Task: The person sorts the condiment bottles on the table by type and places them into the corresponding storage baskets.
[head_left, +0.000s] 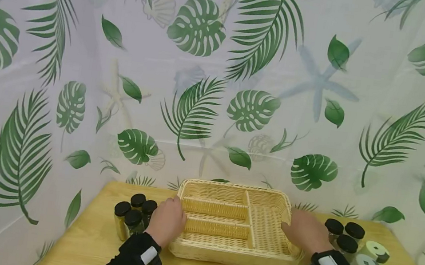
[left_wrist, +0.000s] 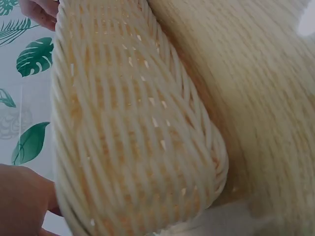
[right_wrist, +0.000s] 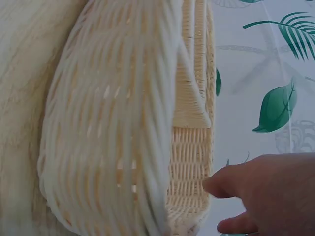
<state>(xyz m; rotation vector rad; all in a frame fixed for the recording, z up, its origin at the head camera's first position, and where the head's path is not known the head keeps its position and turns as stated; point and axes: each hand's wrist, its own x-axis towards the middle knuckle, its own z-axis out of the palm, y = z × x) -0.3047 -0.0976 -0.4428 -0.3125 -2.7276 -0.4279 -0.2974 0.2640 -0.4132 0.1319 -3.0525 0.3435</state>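
A cream woven basket [head_left: 209, 254] with a long compartment on the right and several smaller ones on the left lies across the wooden table. My left hand [head_left: 168, 220] grips its left end, with the fingers at the rim. At the opposite end my right hand [head_left: 306, 230] holds the right rim, its thumb over the inner side. In the left wrist view the basket's woven outer wall [left_wrist: 128, 118] covers part of the left hand [left_wrist: 24, 201]. The right wrist view shows the thumb and a finger of the right hand [right_wrist: 270, 191] spread at the basket's edge.
Several black-lidded glass jars [head_left: 133, 218] cluster left of the basket. To its right stand more black-lidded jars [head_left: 347, 244] and two pale-lidded containers [head_left: 368, 263], close by the right forearm. A leaf-printed cloth [head_left: 216, 106] hangs behind the table [head_left: 77, 244].
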